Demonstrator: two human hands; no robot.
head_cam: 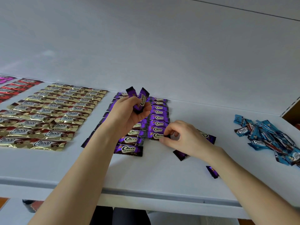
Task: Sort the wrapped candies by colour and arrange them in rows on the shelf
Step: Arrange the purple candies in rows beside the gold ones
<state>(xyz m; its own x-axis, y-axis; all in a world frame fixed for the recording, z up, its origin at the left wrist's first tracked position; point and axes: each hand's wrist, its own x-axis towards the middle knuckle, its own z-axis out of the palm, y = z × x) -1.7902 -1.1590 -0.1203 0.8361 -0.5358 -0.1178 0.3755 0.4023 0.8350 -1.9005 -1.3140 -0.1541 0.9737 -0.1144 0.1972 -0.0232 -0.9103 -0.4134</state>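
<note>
left hand [129,114] with grip clamped on spare purple foil-wrapped candies [139,101] above the purple rows [158,117] on the white shelf [162,176]; right hand [185,138] pinches the front row candy [156,135], where a sideways nudge may skew neighbours.

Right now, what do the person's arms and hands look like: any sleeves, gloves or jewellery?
Both are bare. The left hand and right hand wear no gloves, and no rings, watch or bracelet show. The forearms are uncovered down to the frame edge; no sleeve is in view.
</note>
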